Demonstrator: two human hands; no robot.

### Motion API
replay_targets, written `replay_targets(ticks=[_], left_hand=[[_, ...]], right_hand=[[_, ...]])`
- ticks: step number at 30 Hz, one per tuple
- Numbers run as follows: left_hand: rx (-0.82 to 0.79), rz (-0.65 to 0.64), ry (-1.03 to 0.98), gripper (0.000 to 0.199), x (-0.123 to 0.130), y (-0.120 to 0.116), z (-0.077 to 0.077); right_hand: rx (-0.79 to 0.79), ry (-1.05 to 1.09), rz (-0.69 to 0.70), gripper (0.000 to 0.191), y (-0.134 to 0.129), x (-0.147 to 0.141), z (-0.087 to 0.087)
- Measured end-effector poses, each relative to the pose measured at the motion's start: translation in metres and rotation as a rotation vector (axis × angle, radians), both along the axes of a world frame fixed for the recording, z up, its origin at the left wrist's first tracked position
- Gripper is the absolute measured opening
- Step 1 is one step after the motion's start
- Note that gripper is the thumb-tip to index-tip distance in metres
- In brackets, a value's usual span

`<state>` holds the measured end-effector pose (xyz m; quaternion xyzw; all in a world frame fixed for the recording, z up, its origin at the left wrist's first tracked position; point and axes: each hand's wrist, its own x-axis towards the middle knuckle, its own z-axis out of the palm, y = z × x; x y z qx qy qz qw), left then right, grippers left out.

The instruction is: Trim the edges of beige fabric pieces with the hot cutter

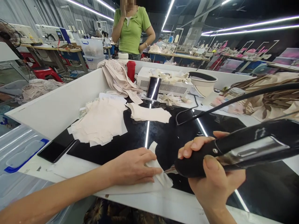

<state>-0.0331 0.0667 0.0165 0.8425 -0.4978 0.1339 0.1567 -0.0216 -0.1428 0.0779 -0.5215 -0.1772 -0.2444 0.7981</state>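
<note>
My left hand [137, 166] presses a small cream fabric piece [164, 179] at the front edge of the black glossy surface [163, 137], its fingers closed on the cloth. My right hand [213, 168] is wrapped round a black handheld tool [252, 149] with a metal lever and a cable. The tool's narrow front end points left, close to the fabric beside my left fingers. Farther back lies a spread pile of cream pieces [100, 121], and right of it a smaller stack [150, 112].
A dark phone [57, 149] lies at the left. Behind are a red cup [131, 71], a white vented box [163, 82] and a round container [203, 81]. A black cable [224, 102] crosses the right. A person in green [132, 31] stands beyond the white wall.
</note>
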Motion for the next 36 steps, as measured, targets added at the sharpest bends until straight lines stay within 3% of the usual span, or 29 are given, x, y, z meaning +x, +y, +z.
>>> replay_targets(ticks=[6,30,36], left_hand=[[-0.024,0.016,0.015,0.028,-0.002,0.0,-0.005],[-0.077,0.037,0.032,0.028,-0.002,0.0,-0.013],[-0.036,0.081,0.052,0.036,-0.014,-0.007,-0.008]], right_hand=[[0.044,-0.023,-0.035,0.042,0.007,0.008,0.005],[0.014,0.038,-0.052,0.043,0.019,0.017,-0.002],[-0.014,0.052,-0.034,0.041,0.017,0.014,-0.004]])
